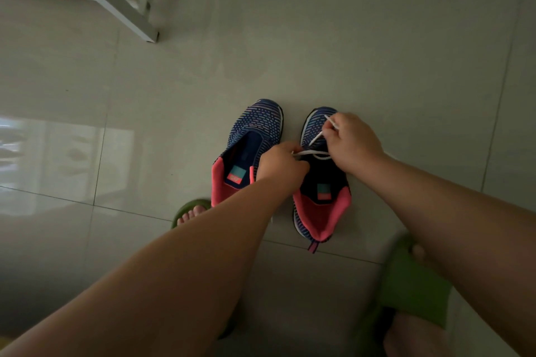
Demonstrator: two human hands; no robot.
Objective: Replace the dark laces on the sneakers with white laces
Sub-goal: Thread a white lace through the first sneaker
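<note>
While both hands' fingers pinch it, the white lace stretches between them over the right sneaker.

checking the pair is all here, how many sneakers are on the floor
2. The left sneaker has no lace showing; the right sneaker beside it is under both hands, which hold a white lace.

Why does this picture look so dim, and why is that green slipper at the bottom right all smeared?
Head view: the room is dim, the only bright patch being window glare on the floor tiles at left. The green slipper is smeared by motion blur; the sneakers, white lace, left hand and right hand stay fairly sharp. The wide lens stretches the forearms near the edges.
</note>
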